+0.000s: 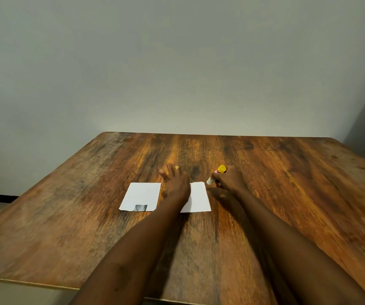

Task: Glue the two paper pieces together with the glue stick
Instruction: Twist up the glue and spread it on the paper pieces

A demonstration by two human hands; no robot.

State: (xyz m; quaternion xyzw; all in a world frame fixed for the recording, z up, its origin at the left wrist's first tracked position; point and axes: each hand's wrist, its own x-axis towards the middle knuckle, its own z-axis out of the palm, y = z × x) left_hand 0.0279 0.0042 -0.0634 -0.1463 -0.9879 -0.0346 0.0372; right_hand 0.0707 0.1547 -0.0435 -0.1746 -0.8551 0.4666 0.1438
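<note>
Two white papers lie flat on the table (199,150), side by side, apart. The left paper (141,193) bears a small grey print at its near edge; the right paper (199,198) is plain. Your left hand (176,183), fingers spread, covers the right paper's left edge. Your right hand (229,180) grips the glue stick (218,172), white with a yellow cap, beside that paper's far right corner.

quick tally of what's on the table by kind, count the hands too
paper pieces: 2 (left paper piece, right paper piece)
glue stick: 1
hands: 2 (left hand, right hand)
total: 5
</note>
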